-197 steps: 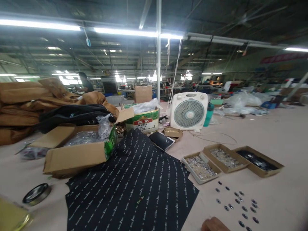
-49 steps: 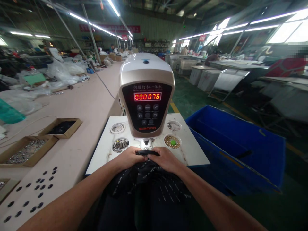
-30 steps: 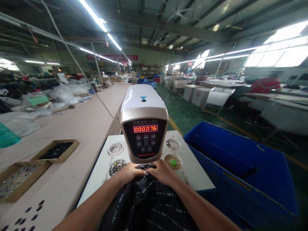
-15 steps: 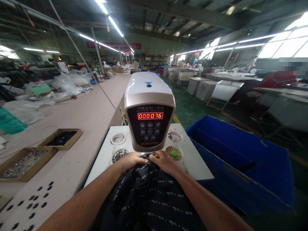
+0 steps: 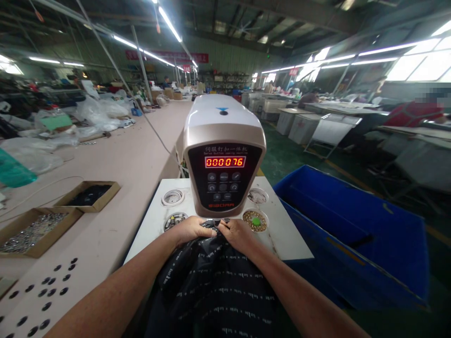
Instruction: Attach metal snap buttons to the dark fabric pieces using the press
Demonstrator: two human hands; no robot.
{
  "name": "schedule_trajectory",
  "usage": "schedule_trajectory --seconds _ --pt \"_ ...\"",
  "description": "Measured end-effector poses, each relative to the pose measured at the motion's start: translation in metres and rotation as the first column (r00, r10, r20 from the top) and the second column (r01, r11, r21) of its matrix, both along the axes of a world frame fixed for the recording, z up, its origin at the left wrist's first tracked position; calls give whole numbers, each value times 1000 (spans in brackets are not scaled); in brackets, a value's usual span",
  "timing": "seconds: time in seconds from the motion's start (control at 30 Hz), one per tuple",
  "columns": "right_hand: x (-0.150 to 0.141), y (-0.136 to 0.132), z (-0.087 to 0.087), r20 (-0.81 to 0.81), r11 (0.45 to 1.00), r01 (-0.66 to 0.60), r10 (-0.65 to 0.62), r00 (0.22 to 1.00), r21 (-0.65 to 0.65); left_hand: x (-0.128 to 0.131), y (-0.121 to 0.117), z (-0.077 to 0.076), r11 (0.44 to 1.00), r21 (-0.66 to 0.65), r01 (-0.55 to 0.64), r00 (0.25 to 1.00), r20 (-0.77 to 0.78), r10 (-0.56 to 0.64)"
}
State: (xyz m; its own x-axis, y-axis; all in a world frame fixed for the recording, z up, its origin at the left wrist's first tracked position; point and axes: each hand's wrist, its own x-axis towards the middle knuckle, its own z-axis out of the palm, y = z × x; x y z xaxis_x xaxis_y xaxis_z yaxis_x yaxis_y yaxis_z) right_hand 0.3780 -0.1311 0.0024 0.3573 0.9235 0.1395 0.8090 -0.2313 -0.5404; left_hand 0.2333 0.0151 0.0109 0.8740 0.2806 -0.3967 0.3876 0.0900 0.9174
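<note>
Black fabric (image 5: 218,286) with white printed lettering hangs toward me from both hands. My left hand (image 5: 190,229) pinches its upper edge, thumb pointing right. Close beside it, my right hand (image 5: 236,232) grips the same edge between thumb and fingers. Both hands are at the base of a button machine (image 5: 225,159), whose red display reads 000076. The machine's lower working part is hidden behind the hands and fabric. On the white machine table (image 5: 289,239), a round well of small brass-coloured pieces (image 5: 254,221) lies right of my right hand, with a green disc in it.
A long table (image 5: 123,178) runs along the left, with a cardboard tray of metal pieces (image 5: 35,230), a tray of dark pieces (image 5: 88,196) and several loose black round parts (image 5: 51,292). A large blue bin (image 5: 352,234) stands at right. A person in red (image 5: 412,114) sits farther right.
Both hands still grip the fabric's edge at the machine, with only slight movement. The camera view has shifted a little, and the display reading is the same.
</note>
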Motion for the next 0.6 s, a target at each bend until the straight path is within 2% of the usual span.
schedule_trajectory --seconds 0.2,0.37,0.6 --pt "0 0 -2 -54 1000 -10 10 998 1 -6 2 5 993 117 27 1000 2 -27" --pt "0 1 -6 -17 999 36 -36 999 -13 -12 7 0 977 214 -9 1000 28 3" --pt "0 2 -5 -17 997 63 -64 998 -40 -9 10 -6 973 232 12 1000 22 -18"
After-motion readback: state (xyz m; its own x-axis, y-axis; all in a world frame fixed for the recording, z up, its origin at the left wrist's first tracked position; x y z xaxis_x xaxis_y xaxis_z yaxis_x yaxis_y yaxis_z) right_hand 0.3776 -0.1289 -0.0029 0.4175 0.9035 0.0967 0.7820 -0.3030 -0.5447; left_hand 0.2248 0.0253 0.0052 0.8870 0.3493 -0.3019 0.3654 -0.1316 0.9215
